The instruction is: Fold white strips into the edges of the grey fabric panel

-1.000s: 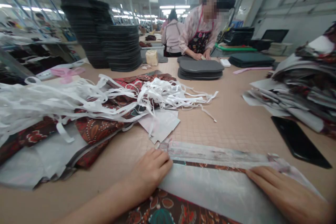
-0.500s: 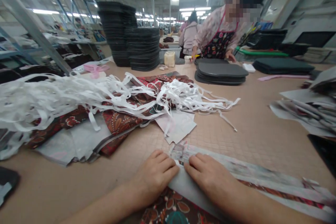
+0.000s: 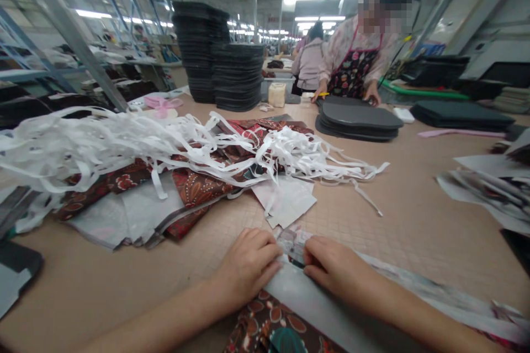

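Note:
A brown fabric piece [image 3: 271, 320] with a red and teal leaf print lies at the near edge, its pale underside turned up along a band. My left hand [image 3: 248, 265] is closed on the left end of that band, thumb and fingers pressed together. Just to the right, my right hand [image 3: 333, 265] has its fingers curled onto the same fabric. A small dark gap shows between the two hands. More pale-backed fabric runs off to the right under my right forearm. My fingertips are partly hidden.
White ribbon strips [image 3: 107, 143] lie tangled over printed fabric [image 3: 199, 193] at left. Stacks of dark panels [image 3: 240, 77] stand behind. Across the table [image 3: 414, 187], a co-worker [image 3: 351, 60] has both hands by a pile of grey panels [image 3: 360, 116]. Layered fabric [image 3: 488, 182] sits at right.
My right hand has shifted slightly right, widening the space between my hands. The fabric band beneath shows more of its pale side. The co-worker's hands have moved onto the grey panels.

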Available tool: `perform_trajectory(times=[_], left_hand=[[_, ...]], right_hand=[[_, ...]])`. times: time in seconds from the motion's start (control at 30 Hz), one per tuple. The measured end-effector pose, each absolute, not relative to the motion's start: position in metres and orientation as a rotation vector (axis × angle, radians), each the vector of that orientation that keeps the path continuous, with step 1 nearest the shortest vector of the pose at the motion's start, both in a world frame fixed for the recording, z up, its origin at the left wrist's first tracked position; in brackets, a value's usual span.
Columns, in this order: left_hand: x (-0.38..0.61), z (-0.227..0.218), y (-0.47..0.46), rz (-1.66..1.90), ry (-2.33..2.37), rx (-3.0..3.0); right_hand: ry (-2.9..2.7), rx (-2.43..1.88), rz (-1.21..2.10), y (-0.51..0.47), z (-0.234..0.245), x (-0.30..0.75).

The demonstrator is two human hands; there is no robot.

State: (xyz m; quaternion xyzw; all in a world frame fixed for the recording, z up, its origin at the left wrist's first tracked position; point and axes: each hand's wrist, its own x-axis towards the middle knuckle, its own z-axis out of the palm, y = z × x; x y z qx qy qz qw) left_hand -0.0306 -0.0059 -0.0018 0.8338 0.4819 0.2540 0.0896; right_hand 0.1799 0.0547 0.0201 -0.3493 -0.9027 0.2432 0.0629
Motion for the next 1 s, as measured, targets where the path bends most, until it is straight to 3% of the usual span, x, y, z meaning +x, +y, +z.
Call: perform_trajectory(times=[0.33, 0.57, 0.77, 1.0], left_hand=[[-0.027, -0.001, -0.004, 1.011, 1.403, 2.117], [-0.026, -0.004, -0.002, 0.893, 1.560, 2.182], [-0.023, -0.003, -0.003, 0.875, 1.430, 2.568], [-0.023, -0.007, -0.004, 0.827, 1.424, 2.632]], right_hand=[[-2.626, -0.964, 0.968, 0.047, 0.027, 0.190], [-2.628, -0.694, 0.403, 0.047, 0.001, 0.178], [-2.752, -0.791, 0.200, 0.047, -0.008, 0.170], [-2.876, -0.814, -0.066, 0.049, -0.004, 0.158]])
